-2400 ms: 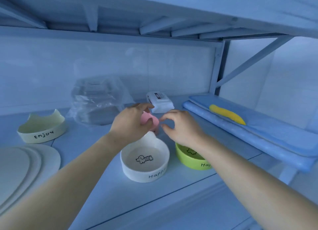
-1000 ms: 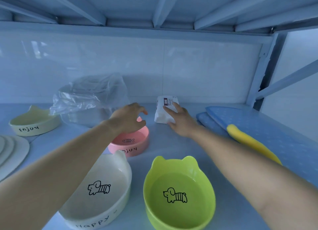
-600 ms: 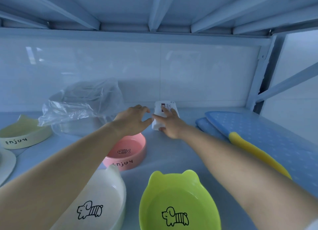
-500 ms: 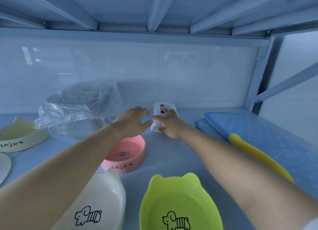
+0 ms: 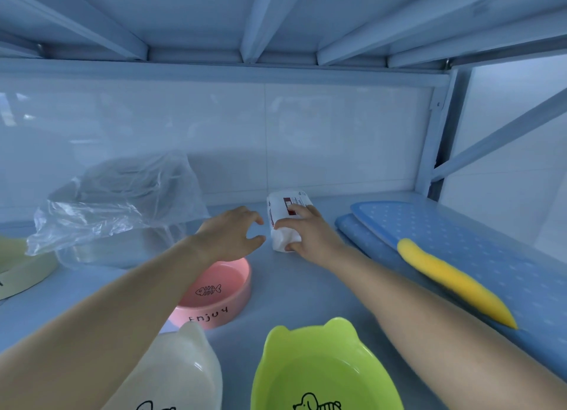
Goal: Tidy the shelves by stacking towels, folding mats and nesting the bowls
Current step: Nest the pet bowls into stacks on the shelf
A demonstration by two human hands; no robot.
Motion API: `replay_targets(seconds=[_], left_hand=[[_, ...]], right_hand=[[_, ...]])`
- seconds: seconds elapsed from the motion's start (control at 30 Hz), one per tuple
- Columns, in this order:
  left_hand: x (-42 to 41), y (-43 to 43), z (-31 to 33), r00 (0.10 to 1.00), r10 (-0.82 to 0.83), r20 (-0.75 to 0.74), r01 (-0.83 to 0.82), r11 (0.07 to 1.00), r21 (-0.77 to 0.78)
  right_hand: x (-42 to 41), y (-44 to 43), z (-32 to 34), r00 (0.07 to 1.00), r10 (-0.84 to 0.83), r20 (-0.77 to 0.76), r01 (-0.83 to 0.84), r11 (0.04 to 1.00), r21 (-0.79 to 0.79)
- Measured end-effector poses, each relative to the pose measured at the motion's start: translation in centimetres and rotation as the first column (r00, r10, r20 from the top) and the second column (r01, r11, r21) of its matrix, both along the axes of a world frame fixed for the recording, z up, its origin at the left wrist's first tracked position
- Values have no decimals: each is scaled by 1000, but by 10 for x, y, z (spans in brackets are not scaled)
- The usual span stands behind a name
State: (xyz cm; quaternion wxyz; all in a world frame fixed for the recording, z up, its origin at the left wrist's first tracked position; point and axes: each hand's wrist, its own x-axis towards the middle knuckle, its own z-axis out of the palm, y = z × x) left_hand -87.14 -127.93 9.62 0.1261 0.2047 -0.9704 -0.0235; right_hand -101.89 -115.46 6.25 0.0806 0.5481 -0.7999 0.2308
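Observation:
My right hand (image 5: 310, 234) grips a white packet (image 5: 283, 218) with a red label at the back of the shelf, fingers over its top and thumb at its lower end. My left hand (image 5: 231, 234) hovers open just left of the packet, above the far rim of a pink bowl (image 5: 217, 293) marked "Enjoy". A white eared bowl (image 5: 187, 369) and a green eared bowl (image 5: 322, 369) with dog drawings sit at the front. A cream bowl (image 5: 18, 274) lies at the far left. Folded blue mats (image 5: 460, 247) lie on the right.
A crumpled clear plastic bag (image 5: 122, 207) over clear containers sits at the back left. A yellow elongated object (image 5: 454, 281) lies on the blue mats. The shelf above (image 5: 276, 17) hangs low overhead; a diagonal brace (image 5: 497, 136) stands at the right.
My right hand has closed around the white packet and tilted it. My left hand has drawn slightly away from it, fingers spread. The view has moved closer in.

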Motion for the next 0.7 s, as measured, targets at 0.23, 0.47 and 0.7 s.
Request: replay_targets(seconds=[0.23,0.47,0.7], left_hand=[[0,8,4,999,-40,37,41,999,-17],[-9,15,5,994,-79,74,82,996,-40],[-35,23,-2,969,-171,178,177,984,-22]], right_hand=[[-12,17,4,997,-71,-11,71,996,52],[-18,30,-9,958,-221,-182,221,975,-21],[-14,26,-4,923,-314,-222,317,948,-20]])
